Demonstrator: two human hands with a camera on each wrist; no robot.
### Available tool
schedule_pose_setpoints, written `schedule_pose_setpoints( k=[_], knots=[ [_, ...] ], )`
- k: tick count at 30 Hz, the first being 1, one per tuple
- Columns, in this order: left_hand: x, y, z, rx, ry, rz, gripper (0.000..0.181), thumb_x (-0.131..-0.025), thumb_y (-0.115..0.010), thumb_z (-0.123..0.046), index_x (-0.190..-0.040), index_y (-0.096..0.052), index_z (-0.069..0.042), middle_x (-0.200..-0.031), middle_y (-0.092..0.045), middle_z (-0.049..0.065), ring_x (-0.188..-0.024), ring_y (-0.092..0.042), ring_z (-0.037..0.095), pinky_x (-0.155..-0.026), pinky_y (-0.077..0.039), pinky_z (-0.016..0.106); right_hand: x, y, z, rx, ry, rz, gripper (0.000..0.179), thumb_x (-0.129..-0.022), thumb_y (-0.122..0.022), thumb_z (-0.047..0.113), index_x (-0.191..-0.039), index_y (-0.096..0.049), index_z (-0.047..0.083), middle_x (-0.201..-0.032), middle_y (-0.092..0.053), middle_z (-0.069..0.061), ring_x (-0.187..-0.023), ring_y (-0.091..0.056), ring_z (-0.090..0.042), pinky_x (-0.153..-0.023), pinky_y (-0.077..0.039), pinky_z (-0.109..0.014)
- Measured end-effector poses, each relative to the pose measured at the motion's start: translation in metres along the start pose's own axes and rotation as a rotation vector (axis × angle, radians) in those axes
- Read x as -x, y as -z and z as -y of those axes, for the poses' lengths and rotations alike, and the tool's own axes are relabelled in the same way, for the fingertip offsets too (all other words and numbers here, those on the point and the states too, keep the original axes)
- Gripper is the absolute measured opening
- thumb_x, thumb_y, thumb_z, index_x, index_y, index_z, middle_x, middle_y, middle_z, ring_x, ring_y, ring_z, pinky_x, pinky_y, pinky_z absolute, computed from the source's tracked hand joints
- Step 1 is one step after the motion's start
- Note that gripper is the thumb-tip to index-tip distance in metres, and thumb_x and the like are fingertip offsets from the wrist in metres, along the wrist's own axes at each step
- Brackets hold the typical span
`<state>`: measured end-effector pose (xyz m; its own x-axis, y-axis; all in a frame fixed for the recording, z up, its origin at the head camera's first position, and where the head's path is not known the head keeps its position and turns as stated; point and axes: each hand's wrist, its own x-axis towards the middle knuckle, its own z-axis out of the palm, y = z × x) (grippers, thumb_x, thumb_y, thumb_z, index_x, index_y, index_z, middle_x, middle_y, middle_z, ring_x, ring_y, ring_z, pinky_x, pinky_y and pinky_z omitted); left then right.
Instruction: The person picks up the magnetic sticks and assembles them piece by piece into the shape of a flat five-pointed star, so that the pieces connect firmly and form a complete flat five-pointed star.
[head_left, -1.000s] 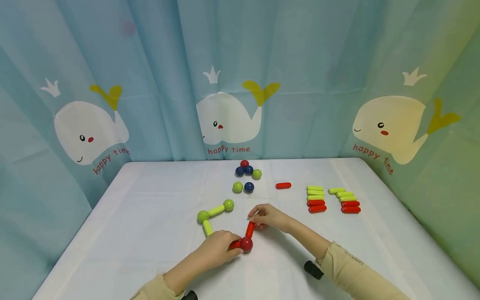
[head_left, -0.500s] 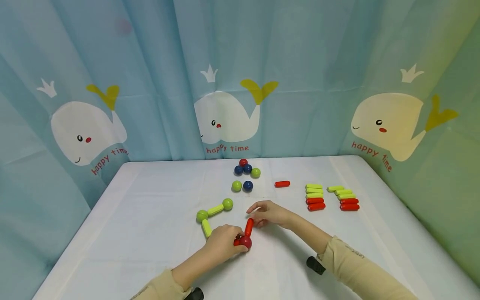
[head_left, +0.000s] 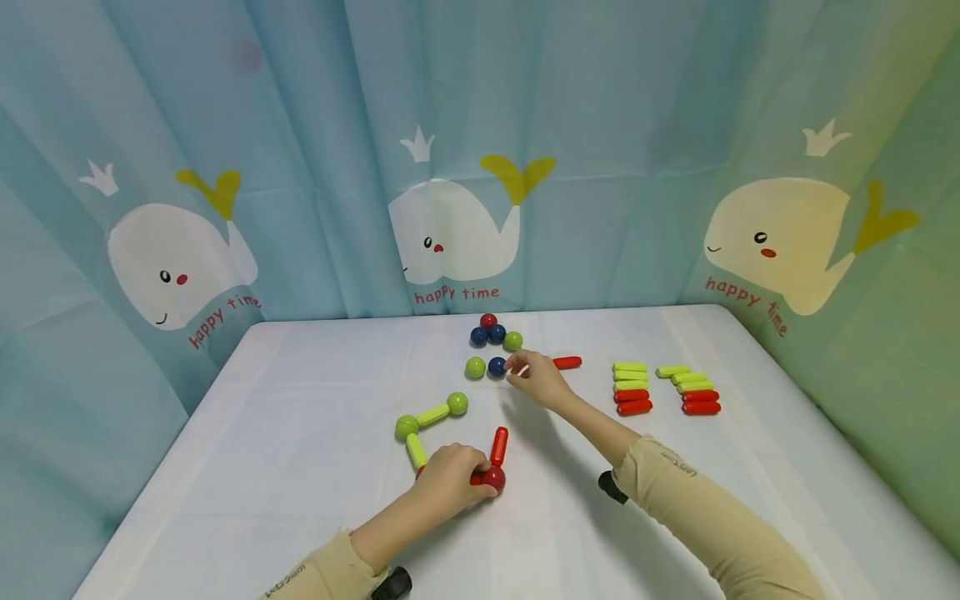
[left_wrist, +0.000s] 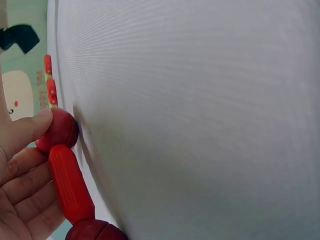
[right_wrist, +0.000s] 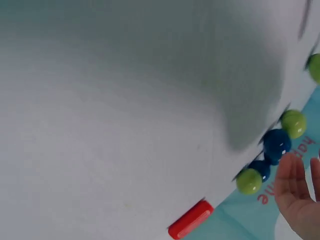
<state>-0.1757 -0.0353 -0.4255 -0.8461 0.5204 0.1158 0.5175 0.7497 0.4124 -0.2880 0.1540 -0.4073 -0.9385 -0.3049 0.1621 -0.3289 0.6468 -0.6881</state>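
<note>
In the head view my left hand [head_left: 452, 479] grips the red ball [head_left: 493, 480] at the near corner of a joined chain. The left wrist view shows the thumb on that ball, with fingers behind a red rod [left_wrist: 71, 185] that links it to a second red ball [left_wrist: 96, 231]. Another red rod [head_left: 499, 446] points away from the held ball. Lime rods [head_left: 416, 451] and lime balls [head_left: 407, 427] form the chain's left side. My right hand [head_left: 538, 379] hovers beside a dark blue ball [head_left: 497, 367], fingers relaxed and holding nothing.
A lime ball [head_left: 476, 367] lies left of the blue one, with several mixed balls [head_left: 488, 332] behind. One red rod [head_left: 567, 362] is just past the right hand. Lime and red rods [head_left: 632, 386] lie in two groups at right. A curtain [head_left: 315, 167] hangs behind the table.
My right hand has left the upright red rod and moved away from me to the blue ball. My left hand has shifted its hold from the rod to the red corner ball.
</note>
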Motion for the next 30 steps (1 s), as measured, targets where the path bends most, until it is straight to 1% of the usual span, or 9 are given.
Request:
schedule_pose_setpoints(
  k=[2,4,8,11,14,17,20,23,30],
  knots=[
    [0.000,0.001,0.000,-0.004,-0.005,-0.003,0.019,-0.071,-0.082,-0.023,-0.081,-0.072,-0.009,-0.074,-0.070,-0.003,-0.065,-0.056,0.006,-0.061,-0.042,0.020,-0.008,0.000,0.000,0.101,0.042,-0.031,0.019,-0.083,-0.064,-0.002,-0.101,-0.061,-0.008,-0.099,-0.064,-0.022,-0.084,-0.063,-0.031,-0.077,-0.054,-0.038],
    [0.001,0.001,0.000,-0.006,-0.011,-0.008,0.020,-0.071,-0.082,-0.023,-0.082,-0.073,-0.008,-0.076,-0.070,-0.002,-0.066,-0.057,0.007,-0.061,-0.042,0.020,-0.016,0.000,-0.002,0.169,0.071,-0.021,0.025,-0.083,-0.064,-0.002,-0.106,-0.060,-0.008,-0.107,-0.063,-0.024,-0.092,-0.063,-0.035,-0.082,-0.053,-0.041],
    [0.000,0.001,0.000,-0.008,-0.015,-0.019,0.021,-0.071,-0.082,-0.023,-0.083,-0.073,-0.008,-0.077,-0.071,-0.002,-0.068,-0.058,0.008,-0.062,-0.043,0.021,-0.030,0.001,-0.005,0.227,0.096,0.042,0.036,-0.084,-0.065,-0.001,-0.119,-0.056,-0.008,-0.119,-0.060,-0.024,-0.105,-0.060,-0.038,-0.090,-0.050,-0.044],
    [0.000,0.000,0.000,-0.009,-0.014,-0.017,0.021,-0.071,-0.082,-0.023,-0.084,-0.073,-0.008,-0.076,-0.070,-0.002,-0.068,-0.059,0.007,-0.063,-0.045,0.021,-0.036,0.001,-0.007,0.248,0.098,0.095,0.039,-0.084,-0.064,-0.002,-0.122,-0.055,-0.008,-0.122,-0.059,-0.024,-0.107,-0.059,-0.039,-0.091,-0.049,-0.045],
    [0.001,0.000,0.000,-0.002,-0.013,-0.008,0.021,-0.071,-0.082,-0.022,-0.084,-0.073,-0.008,-0.075,-0.070,-0.003,-0.068,-0.058,0.006,-0.063,-0.045,0.021,-0.038,-0.003,-0.007,0.267,0.085,0.147,0.039,-0.084,-0.064,-0.001,-0.122,-0.056,-0.007,-0.123,-0.059,-0.023,-0.107,-0.060,-0.038,-0.091,-0.050,-0.044],
    [0.002,0.000,0.002,0.006,-0.010,-0.005,0.021,-0.071,-0.082,-0.022,-0.083,-0.073,-0.008,-0.074,-0.070,-0.003,-0.065,-0.056,0.005,-0.061,-0.043,0.019,-0.040,-0.009,-0.006,0.286,0.057,0.163,0.038,-0.084,-0.066,0.002,-0.121,-0.057,-0.005,-0.123,-0.060,-0.021,-0.108,-0.060,-0.035,-0.093,-0.049,-0.043],
    [0.001,0.000,0.003,0.013,-0.005,-0.003,0.020,-0.071,-0.082,-0.022,-0.082,-0.073,-0.008,-0.074,-0.070,-0.002,-0.064,-0.055,0.004,-0.059,-0.042,0.018,-0.042,-0.014,-0.004,0.309,0.029,0.159,0.037,-0.084,-0.067,0.004,-0.119,-0.059,-0.003,-0.121,-0.061,-0.020,-0.111,-0.058,-0.033,-0.096,-0.047,-0.043],
    [0.000,0.000,0.003,0.004,-0.010,-0.010,0.020,-0.072,-0.082,-0.023,-0.083,-0.073,-0.008,-0.075,-0.070,-0.002,-0.065,-0.056,0.004,-0.059,-0.042,0.018,-0.043,-0.016,-0.002,0.332,0.010,0.145,0.037,-0.082,-0.068,0.002,-0.117,-0.059,-0.002,-0.120,-0.062,-0.019,-0.114,-0.058,-0.033,-0.099,-0.045,-0.044],
    [-0.001,-0.001,0.001,-0.026,-0.012,-0.012,0.021,-0.072,-0.081,-0.024,-0.085,-0.073,-0.009,-0.076,-0.069,-0.004,-0.068,-0.058,0.006,-0.063,-0.044,0.020,-0.043,-0.020,-0.004,0.374,0.031,0.137,0.033,-0.081,-0.068,-0.001,-0.112,-0.059,-0.003,-0.113,-0.065,-0.019,-0.109,-0.060,-0.033,-0.095,-0.047,-0.043]
  ],
)
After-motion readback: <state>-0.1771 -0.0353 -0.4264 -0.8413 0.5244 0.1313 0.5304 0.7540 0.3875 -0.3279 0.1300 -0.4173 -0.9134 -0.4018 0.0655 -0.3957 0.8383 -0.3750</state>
